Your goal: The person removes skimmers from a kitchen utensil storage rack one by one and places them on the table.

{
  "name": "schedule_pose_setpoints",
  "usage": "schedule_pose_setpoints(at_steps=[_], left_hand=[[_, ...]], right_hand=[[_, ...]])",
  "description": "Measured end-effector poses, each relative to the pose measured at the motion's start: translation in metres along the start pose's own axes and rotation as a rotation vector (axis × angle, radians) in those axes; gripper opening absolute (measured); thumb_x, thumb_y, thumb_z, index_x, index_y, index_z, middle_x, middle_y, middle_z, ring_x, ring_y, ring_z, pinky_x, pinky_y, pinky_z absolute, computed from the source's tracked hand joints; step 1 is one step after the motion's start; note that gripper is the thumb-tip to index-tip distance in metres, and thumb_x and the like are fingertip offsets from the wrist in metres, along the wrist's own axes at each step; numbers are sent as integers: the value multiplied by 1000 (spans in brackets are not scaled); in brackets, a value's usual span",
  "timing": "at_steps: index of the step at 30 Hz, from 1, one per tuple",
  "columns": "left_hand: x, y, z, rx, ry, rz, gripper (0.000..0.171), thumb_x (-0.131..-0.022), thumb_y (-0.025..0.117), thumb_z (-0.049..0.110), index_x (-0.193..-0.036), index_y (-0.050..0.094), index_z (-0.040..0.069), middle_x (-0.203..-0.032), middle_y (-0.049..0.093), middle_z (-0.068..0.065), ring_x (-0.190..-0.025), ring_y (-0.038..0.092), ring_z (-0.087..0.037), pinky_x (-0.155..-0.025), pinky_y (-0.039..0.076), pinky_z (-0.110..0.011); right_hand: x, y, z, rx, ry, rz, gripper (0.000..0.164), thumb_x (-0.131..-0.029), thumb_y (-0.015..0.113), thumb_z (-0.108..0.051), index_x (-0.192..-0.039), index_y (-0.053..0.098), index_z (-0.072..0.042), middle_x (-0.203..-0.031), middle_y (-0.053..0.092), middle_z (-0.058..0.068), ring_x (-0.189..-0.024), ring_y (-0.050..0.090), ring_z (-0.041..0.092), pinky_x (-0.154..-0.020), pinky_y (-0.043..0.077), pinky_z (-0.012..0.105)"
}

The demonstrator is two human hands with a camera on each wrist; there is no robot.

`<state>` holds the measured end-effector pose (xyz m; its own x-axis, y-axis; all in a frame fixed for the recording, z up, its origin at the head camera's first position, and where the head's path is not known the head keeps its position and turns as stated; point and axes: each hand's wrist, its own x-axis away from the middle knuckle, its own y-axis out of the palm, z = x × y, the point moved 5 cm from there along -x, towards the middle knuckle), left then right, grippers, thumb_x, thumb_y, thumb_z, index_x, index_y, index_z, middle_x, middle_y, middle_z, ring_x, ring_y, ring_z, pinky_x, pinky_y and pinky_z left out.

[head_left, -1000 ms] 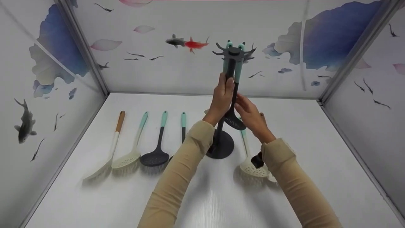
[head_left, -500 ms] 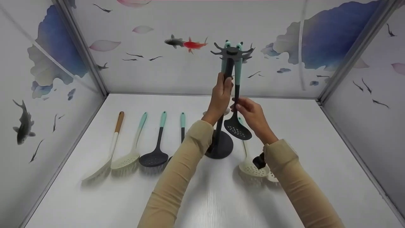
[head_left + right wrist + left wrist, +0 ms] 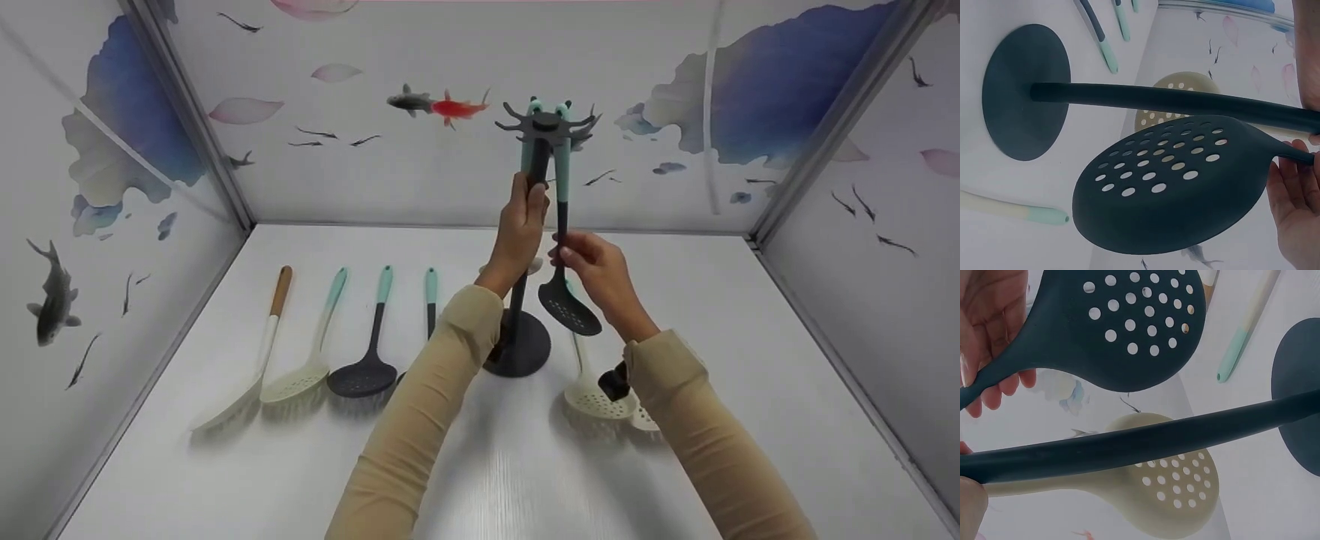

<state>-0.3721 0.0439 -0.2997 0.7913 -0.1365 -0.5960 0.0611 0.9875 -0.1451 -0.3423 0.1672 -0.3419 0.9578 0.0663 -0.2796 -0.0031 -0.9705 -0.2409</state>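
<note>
My left hand [image 3: 517, 229] grips the pole of a black utensil stand [image 3: 536, 341], whose crab-like top [image 3: 545, 127] has curved hooks and two eyes. Beside the pole, a black skimmer [image 3: 570, 309] with a mint handle hangs upright from the top, its bowl down. My right hand [image 3: 596, 274] pinches the dark shaft of this skimmer above the bowl. In the left wrist view, the perforated bowl is apart from the pole. A cream skimmer [image 3: 1157, 517] hangs behind the pole there, mostly hidden by my left hand in the head view.
On the white table at left lie a turner with a brown handle [image 3: 281, 291], a cream skimmer [image 3: 296, 386] and a black skimmer [image 3: 364, 377]. A mint-handled utensil [image 3: 431, 285] is partly under my left sleeve. Cream skimmers [image 3: 596, 399] lie at right. Printed walls enclose the table.
The black skimmer's bowl has come down and to the right, away from the pole. My right hand has settled on its shaft. The left hand keeps its grip on the pole.
</note>
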Motion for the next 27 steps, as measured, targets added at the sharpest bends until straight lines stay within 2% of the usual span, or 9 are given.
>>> schedule_pose_setpoints(at_steps=[3,13,19,24,27], left_hand=[[-2,2,-9,9,10,-4,12,-102,32,18,-106,36,7,-69,33,3,-60,33,-8,-59,29,-20],[-3,1,-9,-22,11,19,12,-102,33,18,-102,36,7,-71,34,3,-63,34,-8,-60,30,-21],[-3,2,-10,-3,13,8,11,-102,33,18,-103,36,7,-72,34,4,-64,34,-8,-60,30,-21],[-3,2,-10,21,11,-3,13,-103,32,19,-105,37,7,-72,35,3,-64,35,-9,-59,30,-21],[-2,2,-11,21,4,-2,14,-103,32,20,-106,37,7,-73,36,3,-64,36,-9,-59,31,-21]], right_hand=[[0,0,-1,-7,-7,5,26,-93,53,-2,-116,57,8,-102,63,23,-84,64,11,-82,50,20],[1,-5,-7,42,-28,45,26,-94,52,-4,-116,57,7,-101,64,24,-83,64,7,-81,50,19],[1,-12,-7,52,-17,54,25,-95,50,-4,-117,57,5,-99,63,22,-82,63,14,-78,51,19],[2,-20,-8,72,-28,71,24,-94,50,-3,-115,58,6,-92,63,13,-80,63,16,-76,52,21],[2,-23,-9,88,-22,82,24,-95,50,-3,-115,58,6,-93,63,15,-80,63,16,-76,52,20]])
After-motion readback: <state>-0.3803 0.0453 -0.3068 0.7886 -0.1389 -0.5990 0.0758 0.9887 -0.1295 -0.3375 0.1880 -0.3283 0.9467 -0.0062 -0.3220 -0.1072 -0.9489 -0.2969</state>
